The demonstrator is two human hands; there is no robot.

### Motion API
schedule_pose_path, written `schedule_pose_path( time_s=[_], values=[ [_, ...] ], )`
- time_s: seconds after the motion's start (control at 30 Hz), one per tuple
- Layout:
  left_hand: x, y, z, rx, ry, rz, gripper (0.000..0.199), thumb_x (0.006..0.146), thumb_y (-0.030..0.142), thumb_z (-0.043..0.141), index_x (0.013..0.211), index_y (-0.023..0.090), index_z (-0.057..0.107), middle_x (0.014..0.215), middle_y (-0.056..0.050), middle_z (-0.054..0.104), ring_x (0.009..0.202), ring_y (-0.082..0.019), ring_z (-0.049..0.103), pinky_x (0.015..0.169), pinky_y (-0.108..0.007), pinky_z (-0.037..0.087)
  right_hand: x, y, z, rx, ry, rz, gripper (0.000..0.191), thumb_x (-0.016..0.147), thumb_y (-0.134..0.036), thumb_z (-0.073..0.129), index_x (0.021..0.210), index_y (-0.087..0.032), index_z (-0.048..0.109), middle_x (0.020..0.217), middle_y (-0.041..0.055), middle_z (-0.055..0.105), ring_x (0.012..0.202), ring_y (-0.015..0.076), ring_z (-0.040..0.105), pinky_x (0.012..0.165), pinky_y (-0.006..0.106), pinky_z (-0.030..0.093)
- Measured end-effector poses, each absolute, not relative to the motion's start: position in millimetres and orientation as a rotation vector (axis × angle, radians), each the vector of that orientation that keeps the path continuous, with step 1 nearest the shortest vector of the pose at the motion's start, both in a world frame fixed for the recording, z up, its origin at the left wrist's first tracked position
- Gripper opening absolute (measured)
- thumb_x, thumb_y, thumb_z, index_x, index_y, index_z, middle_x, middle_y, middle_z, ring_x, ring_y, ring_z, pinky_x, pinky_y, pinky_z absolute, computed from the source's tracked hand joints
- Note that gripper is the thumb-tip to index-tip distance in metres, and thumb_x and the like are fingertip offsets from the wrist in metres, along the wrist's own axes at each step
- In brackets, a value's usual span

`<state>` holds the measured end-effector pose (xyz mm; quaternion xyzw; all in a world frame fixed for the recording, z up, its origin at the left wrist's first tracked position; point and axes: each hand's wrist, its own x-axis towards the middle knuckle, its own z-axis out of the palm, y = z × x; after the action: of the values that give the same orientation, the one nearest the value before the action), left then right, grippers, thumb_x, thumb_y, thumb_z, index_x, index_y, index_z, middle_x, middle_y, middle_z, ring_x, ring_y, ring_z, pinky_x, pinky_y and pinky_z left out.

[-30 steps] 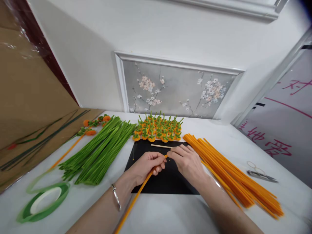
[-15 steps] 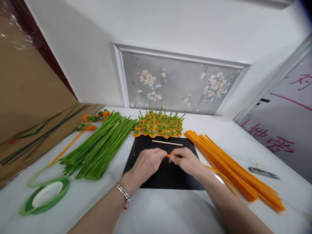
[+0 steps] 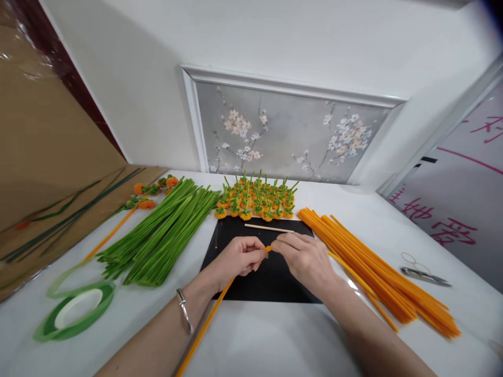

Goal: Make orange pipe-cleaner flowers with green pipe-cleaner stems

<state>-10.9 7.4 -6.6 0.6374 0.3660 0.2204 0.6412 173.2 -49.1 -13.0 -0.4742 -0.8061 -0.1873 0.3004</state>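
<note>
Over the black mat point(image 3: 259, 288), my left hand point(image 3: 240, 259) pinches an orange pipe cleaner point(image 3: 208, 324), whose length trails from under the palm toward the bottom edge. My right hand point(image 3: 308, 262) closes on the same small orange part between the fingertips, palm down. That part looks bent or twisted, but is too small to make out fully. Another orange length point(image 3: 346, 269) comes out beyond my right wrist; whether it joins the held piece is hidden. Just past the hands lies a thin wooden stick point(image 3: 269, 228) on the mat.
Rows of small orange-and-green pumpkins point(image 3: 257, 199) stand behind the mat. Green pipe cleaners point(image 3: 165, 235) lie left, orange ones point(image 3: 377, 272) right. Green tape point(image 3: 49, 329) sits front left, scissors point(image 3: 426, 276) far right. Orange flowers point(image 3: 146, 204) rest by the cardboard point(image 3: 58, 131).
My left hand has turned, showing its curled fingers and the orange length below it. My right hand has rolled palm down over the mat. The orange piece stays between them.
</note>
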Motion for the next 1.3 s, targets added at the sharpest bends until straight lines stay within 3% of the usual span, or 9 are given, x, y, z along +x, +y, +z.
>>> schedule_pose_path(
  time_s=[0.13,0.33,0.43,0.53,0.63,0.73,0.9,1.3],
  values=[
    [-11,6,-8,1.903,0.848,0.663,0.018,0.082,0.027,0.056,0.068,0.016,0.059,0.057,0.001,0.058,0.052,-0.01,0.048,0.051,-0.021,0.034,170,-50,-13,-1.359,-2.127,-0.386,0.018,0.089,-0.013,0.05,0.082,-0.021,0.064,0.079,0.0019,0.066,0.076,0.0156,0.057,0.064,0.028,0.035],
    [-12,5,-10,2.641,0.891,0.728,0.024,0.087,0.016,0.046,0.074,0.02,0.066,0.071,-0.004,0.063,0.069,-0.018,0.056,0.066,-0.028,0.036,167,-50,-13,-1.495,-1.915,0.242,0.02,0.081,-0.007,0.05,0.068,-0.02,0.057,0.071,-0.001,0.061,0.066,0.013,0.056,0.059,0.023,0.038],
    [-11,3,-12,2.584,0.884,0.766,0.022,0.09,0.018,0.046,0.091,0.021,0.067,0.082,-0.006,0.068,0.075,-0.019,0.06,0.069,-0.029,0.038,168,-50,-11,-1.535,-1.871,0.36,0.021,0.081,-0.008,0.05,0.065,-0.02,0.056,0.067,-0.0023,0.06,0.061,0.0125,0.054,0.055,0.023,0.037],
    [-9,1,-14,2.445,0.894,0.768,0.024,0.09,0.02,0.05,0.11,0.023,0.062,0.094,-0.005,0.07,0.079,-0.019,0.063,0.07,-0.027,0.041,169,-50,-11,-1.541,-1.935,0.223,0.02,0.086,-0.012,0.051,0.07,-0.02,0.059,0.072,-0.0004,0.062,0.066,0.0141,0.057,0.059,0.025,0.037],
    [-9,2,-15,2.44,0.869,0.709,0.017,0.091,0.021,0.049,0.095,0.021,0.065,0.085,-0.004,0.068,0.074,-0.017,0.061,0.066,-0.025,0.04,170,-50,-15,-1.521,-2.064,-0.024,0.015,0.091,-0.015,0.05,0.088,-0.021,0.064,0.083,0.0025,0.067,0.076,0.0168,0.061,0.065,0.027,0.037],
    [-9,3,-15,2.442,0.89,0.702,0.023,0.092,0.022,0.047,0.078,0.019,0.064,0.073,-0.002,0.065,0.066,-0.015,0.058,0.062,-0.023,0.039,172,-48,-19,-1.428,-2.155,-0.26,0.017,0.093,-0.017,0.051,0.105,-0.021,0.061,0.095,0.005,0.068,0.087,0.0183,0.062,0.068,0.029,0.035],
    [-11,2,-15,2.518,0.894,0.681,0.022,0.092,0.018,0.048,0.077,0.018,0.063,0.071,0.001,0.063,0.064,-0.013,0.056,0.06,-0.022,0.038,171,-47,-22,-1.387,-2.257,-0.41,0.018,0.091,-0.009,0.049,0.087,-0.021,0.062,0.078,0.0006,0.067,0.071,0.0156,0.058,0.064,0.031,0.029],
    [-9,5,-17,3.13,0.718,0.446,0.023,0.088,0.003,0.044,0.077,0.018,0.057,0.073,0.0,0.06,0.069,-0.016,0.056,0.054,-0.026,0.035,169,-51,-14,-1.729,-2.059,0.32,0.022,0.085,-0.013,0.05,0.07,-0.022,0.062,0.07,-0.0007,0.065,0.072,0.0153,0.059,0.062,0.024,0.035]
  ],
)
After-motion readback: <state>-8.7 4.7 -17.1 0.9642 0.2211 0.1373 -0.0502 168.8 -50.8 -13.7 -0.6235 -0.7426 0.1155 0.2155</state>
